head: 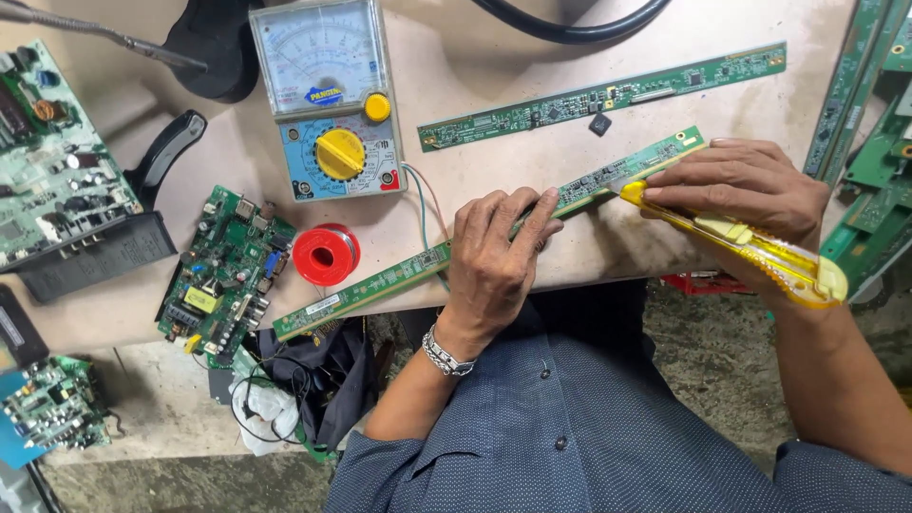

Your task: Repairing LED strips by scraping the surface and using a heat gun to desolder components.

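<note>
At the table's edge, the left hand (494,261) is pressing flat on a long green circuit strip (380,282). At its three o'clock, the right hand (746,190) is gripping a yellow utility knife (750,249).

One head-worn camera looks steeply down from close above at the table (570,256) edge and the person's lap.

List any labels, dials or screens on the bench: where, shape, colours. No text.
Analog multimeter: top centre of the table, upright rectangle, pale blue-grey case, white scale window with arcs, yellow round selector.
Badge on the meter: under the scale, small oval, blue and yellow.
White sticker: left end of the long green strip board held down by the left hand, small rectangle.
No packages or lit screens visible.
</note>
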